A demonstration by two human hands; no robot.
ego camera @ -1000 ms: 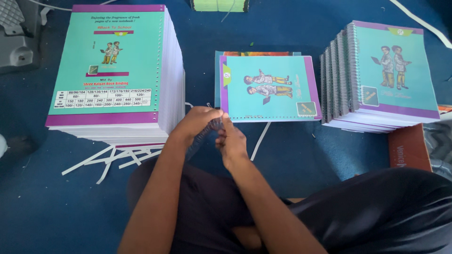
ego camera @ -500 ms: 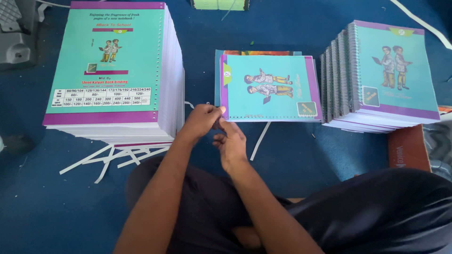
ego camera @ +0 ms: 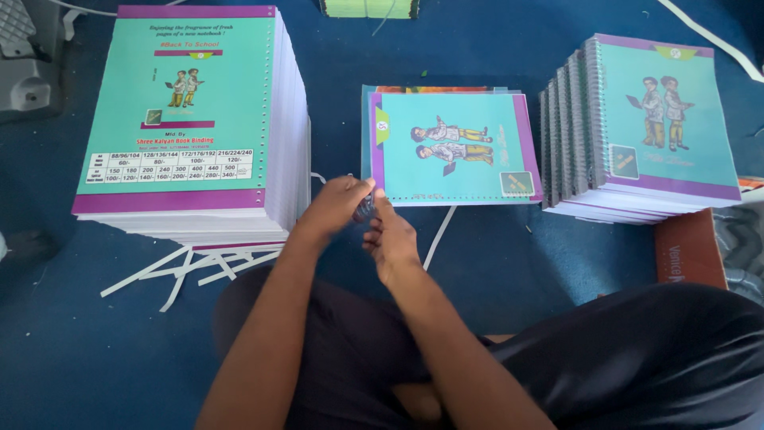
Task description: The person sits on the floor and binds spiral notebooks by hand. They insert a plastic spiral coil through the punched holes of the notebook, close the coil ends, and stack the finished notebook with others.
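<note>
My left hand [ego camera: 338, 205] and my right hand [ego camera: 390, 235] meet just in front of the near left corner of a teal notebook with a purple edge [ego camera: 454, 147]. That notebook lies flat on the blue floor on top of another one. Both hands' fingers pinch a small dark object [ego camera: 365, 209]; it is too small to identify. My left fingertips touch the notebook's corner.
A tall stack of teal punched covers and pages [ego camera: 191, 119] stands at the left, with white paper strips [ego camera: 191, 267] at its foot. A pile of spiral-bound notebooks [ego camera: 652, 127] sits at the right, a brown box [ego camera: 688, 247] beside it. My dark-clothed legs fill the foreground.
Both hands have stayed together and edged slightly up to the notebook's corner, fingers shifting on the small dark object. Nothing else has moved.
</note>
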